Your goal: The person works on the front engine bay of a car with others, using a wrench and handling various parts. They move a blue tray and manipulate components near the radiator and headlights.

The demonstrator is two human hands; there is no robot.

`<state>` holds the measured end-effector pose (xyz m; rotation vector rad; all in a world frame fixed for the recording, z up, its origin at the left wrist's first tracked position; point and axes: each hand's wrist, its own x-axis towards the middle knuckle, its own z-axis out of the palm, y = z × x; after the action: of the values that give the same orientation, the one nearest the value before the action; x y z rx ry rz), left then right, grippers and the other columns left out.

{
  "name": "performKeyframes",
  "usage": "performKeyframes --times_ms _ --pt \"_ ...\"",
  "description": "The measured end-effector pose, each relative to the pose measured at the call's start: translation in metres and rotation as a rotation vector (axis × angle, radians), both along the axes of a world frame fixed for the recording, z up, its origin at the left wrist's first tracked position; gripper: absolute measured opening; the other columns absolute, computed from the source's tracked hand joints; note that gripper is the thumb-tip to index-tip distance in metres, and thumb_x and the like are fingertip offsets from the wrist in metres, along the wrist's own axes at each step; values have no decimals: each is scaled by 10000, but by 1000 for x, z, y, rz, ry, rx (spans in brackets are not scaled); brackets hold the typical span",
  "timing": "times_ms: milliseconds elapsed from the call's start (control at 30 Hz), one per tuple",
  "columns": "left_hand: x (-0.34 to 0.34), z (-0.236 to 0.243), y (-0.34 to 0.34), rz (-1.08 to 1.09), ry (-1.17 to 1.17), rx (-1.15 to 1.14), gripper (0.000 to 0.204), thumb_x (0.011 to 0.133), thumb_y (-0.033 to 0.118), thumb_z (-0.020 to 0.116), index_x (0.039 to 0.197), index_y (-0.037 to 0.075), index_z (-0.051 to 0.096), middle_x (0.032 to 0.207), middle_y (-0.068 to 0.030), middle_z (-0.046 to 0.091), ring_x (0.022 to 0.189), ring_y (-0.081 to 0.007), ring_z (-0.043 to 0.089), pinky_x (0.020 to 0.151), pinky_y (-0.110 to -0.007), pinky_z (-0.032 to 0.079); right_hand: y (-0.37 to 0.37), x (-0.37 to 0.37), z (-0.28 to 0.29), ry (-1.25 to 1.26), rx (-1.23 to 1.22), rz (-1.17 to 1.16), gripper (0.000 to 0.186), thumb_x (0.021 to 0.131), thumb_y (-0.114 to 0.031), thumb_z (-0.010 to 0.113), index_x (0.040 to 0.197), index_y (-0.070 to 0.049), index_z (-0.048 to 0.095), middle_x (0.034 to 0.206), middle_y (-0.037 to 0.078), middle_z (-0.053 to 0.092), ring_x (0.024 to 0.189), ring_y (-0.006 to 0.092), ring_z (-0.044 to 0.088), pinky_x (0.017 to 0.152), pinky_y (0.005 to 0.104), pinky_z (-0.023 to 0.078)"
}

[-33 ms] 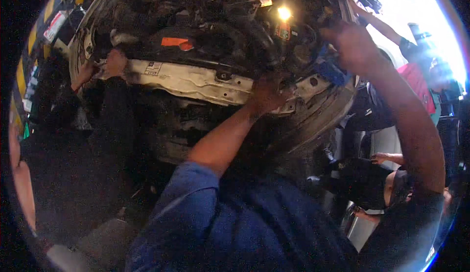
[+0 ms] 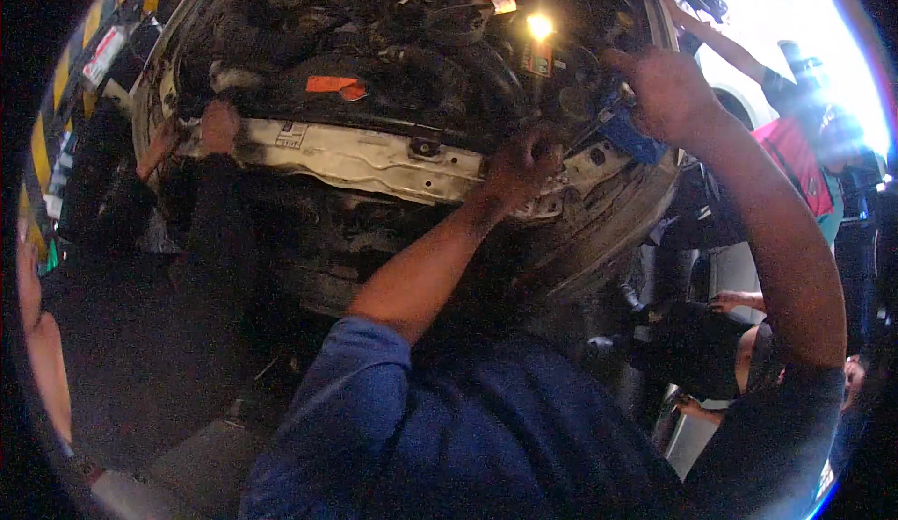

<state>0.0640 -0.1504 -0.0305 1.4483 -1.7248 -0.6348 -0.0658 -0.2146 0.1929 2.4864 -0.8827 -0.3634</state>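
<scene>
My left hand [image 2: 524,169] is closed at the right part of a white metal crossmember [image 2: 346,155] across the front of an open car engine bay [image 2: 412,52]; what its curled fingers hold is hidden. My right hand [image 2: 669,94] is higher on the right, above a blue object [image 2: 636,141], with its fingers curled and the index finger reaching toward the engine parts; I cannot make out what, if anything, it holds. A glowing work light [image 2: 540,26] and an orange tag [image 2: 332,86] are in the engine bay.
Another person's hands [image 2: 220,127] are on the crossmember's left end. At right, another person's arm [image 2: 725,52] reaches to the car's edge, and a person in dark clothes [image 2: 692,352] is low down. A yellow-striped surface [image 2: 42,174] runs along the far left.
My left hand has turned slightly, showing more of its curled fingers, and my right arm has shifted slightly left. The hands at the crossmember's left end have moved slightly.
</scene>
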Motion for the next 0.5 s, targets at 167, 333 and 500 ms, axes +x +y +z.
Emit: performKeyframes --times_ms 167,333,500 --pt "-36 94 -62 216 350 -1250 500 899 426 520 1197 25 512 1147 -207 559 1045 -348 552 913 -435 436 -16 -18 -15 -254 291 -223 645 698 -85 678 1304 -83 456 1033 206 627 1033 395 570 875 476 458" --pt "-50 116 -34 -48 311 -389 478 852 389 564 1088 -26 532 944 -231 611 885 -398 614 805 -451 491 -51 -72 -34 -334 2 -134 598 686 -197 701 1243 -86 513 1106 225 604 1015 387 588 900 465 464" --pt "-69 139 -33 35 -152 -546 444 802 403 597 914 -26 599 874 -232 626 822 -388 633 732 -495 502 -60 -73 -41 -343 -15 -301 414 733 -209 643 1119 -66 597 927 206 660 917 354 646 816 480 517"
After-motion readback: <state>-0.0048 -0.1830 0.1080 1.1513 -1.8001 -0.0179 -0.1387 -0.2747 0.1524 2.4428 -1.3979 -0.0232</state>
